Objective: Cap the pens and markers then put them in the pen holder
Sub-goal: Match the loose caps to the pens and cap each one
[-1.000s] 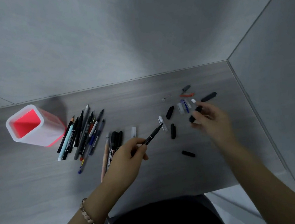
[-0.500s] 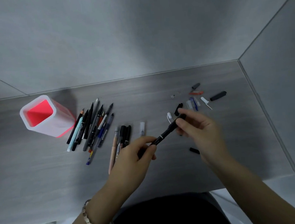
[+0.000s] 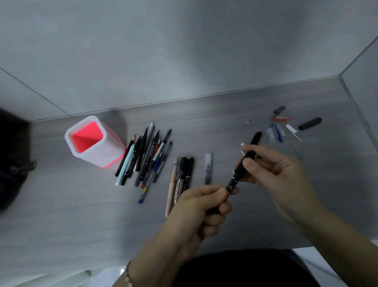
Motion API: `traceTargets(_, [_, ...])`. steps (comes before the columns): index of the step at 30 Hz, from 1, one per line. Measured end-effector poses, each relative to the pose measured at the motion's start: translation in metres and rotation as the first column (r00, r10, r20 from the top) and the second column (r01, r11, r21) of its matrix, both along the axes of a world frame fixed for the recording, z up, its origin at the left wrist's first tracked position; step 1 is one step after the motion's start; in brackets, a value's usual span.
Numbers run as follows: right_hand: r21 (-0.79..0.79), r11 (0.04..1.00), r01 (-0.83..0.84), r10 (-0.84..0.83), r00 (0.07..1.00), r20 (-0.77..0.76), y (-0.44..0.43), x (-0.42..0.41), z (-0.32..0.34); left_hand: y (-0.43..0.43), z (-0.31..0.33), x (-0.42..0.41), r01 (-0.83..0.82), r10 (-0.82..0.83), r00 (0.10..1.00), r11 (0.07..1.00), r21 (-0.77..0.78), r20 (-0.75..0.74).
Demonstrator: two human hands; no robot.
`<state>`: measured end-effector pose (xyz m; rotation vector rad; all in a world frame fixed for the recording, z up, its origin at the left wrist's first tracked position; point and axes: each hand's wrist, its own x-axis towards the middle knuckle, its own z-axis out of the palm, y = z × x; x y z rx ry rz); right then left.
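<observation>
Both hands raised over table point(image 3: 203, 110), left hand point(image 3: 196, 213) fingers pinching black pen point(image 3: 237, 175) lower barrel, right hand point(image 3: 275, 172) fingers gripping its capped upper end, pen holder point(image 3: 86, 129) far left.

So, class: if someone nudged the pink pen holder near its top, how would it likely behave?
The pen holder stands tall, narrow and apparently empty, so it would probably tip rather than slide. Its flat sides suggest it wouldn't roll far. It looks like light, stiff plastic.

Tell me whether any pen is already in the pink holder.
No: the holder shows only its bare pink inside, with the pens lying on the table beside it.
</observation>
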<state>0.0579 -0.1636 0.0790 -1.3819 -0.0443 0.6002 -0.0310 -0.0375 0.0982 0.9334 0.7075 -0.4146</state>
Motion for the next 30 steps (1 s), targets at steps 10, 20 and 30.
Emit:
traceTargets(10, [-0.397, 0.889, -0.228, 0.262, 0.964, 0.034, 0.011, 0.003, -0.048, 0.047, -0.073, -0.031, 0.058, 0.000, 0.998, 0.384, 0.922, -0.063])
traceTargets(20, [-0.488, 0.841, -0.234, 0.270, 0.963, 0.005, -0.014, 0.006, -0.059, 0.080, -0.105, -0.008, 0.225, -0.120, 0.962, -0.163, 0.961, -0.246])
traceTargets(30, [-0.538, 0.830, -0.146, 0.159, 0.987, -0.023, -0.041, 0.020, -0.064, 0.094, -0.106, 0.044, 0.447, -0.220, 0.811, -0.364, 0.817, -0.542])
